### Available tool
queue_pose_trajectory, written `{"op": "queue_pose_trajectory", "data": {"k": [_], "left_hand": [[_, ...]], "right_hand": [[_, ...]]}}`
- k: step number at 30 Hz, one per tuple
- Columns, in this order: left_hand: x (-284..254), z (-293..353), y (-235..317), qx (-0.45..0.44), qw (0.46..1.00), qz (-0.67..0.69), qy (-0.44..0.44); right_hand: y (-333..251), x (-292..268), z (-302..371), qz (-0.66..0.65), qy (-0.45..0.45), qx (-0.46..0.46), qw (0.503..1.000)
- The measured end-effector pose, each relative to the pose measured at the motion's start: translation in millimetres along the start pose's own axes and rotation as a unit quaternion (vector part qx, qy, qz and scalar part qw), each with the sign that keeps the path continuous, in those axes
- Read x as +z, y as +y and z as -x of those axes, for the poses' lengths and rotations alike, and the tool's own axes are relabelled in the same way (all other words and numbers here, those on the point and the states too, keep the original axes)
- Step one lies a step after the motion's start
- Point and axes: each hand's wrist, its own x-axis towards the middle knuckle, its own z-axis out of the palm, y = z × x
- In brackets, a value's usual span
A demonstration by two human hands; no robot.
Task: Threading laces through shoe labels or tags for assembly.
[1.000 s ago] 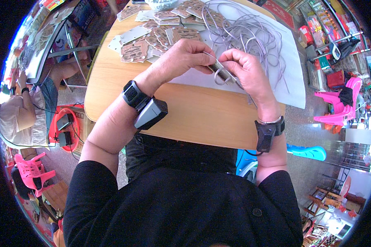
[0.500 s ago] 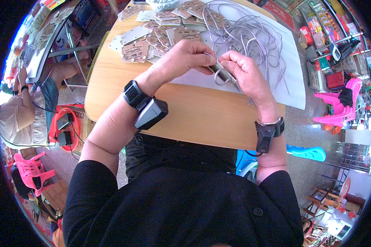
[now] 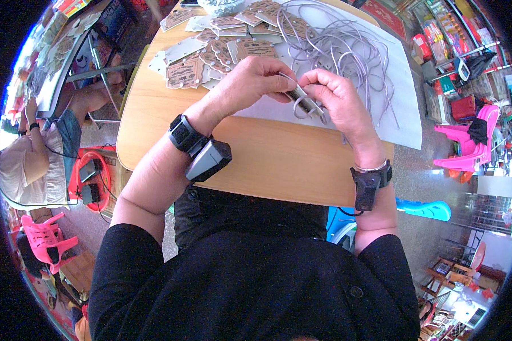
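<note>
Above the table's near half, my left hand (image 3: 267, 82) is closed, its thumb and fingers pinching a small cardboard tag (image 3: 306, 104) that is tilted and seen almost edge-on. A pale grey cord (image 3: 297, 108) makes a loop at the tag. My right hand (image 3: 337, 101) is also closed, thumb against fingers at the tag's upper edge, gripping the cord; its fingertips partly hide the grip. Beyond my left hand lies a heap of printed brown and white tags (image 3: 186, 71) with small round studs. A loose tangle of grey cords (image 3: 355, 59) spreads behind my right hand.
The wooden table (image 3: 256, 153) carries a large white sheet (image 3: 401, 122) under the cords. A bowl (image 3: 222, 7) of small pieces stands at the far edge. Another person (image 3: 37, 153) sits at a table on the left. A pink chair (image 3: 472, 139) stands at right.
The tag has turned slightly, so more of its face and the cord loop show. My right hand has shifted a little; my left hand stays nearly in place.
</note>
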Motion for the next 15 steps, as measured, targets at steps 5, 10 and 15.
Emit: {"op": "queue_pose_trajectory", "data": {"k": [5, 10, 15], "left_hand": [[-1, -1, -2, 0.007, 1.0, 0.016, 0.001], [-1, -1, -1, 0.002, 1.0, 0.011, 0.0], [-1, -1, -1, -0.003, 1.0, 0.013, -0.004]], "right_hand": [[2, 2, -1, -0.086, 0.025, -0.012, 0.996], [6, 1, -2, -0.022, 0.011, 0.001, 1.0], [10, 2, -3, -0.009, 0.023, 0.007, 1.0]]}}
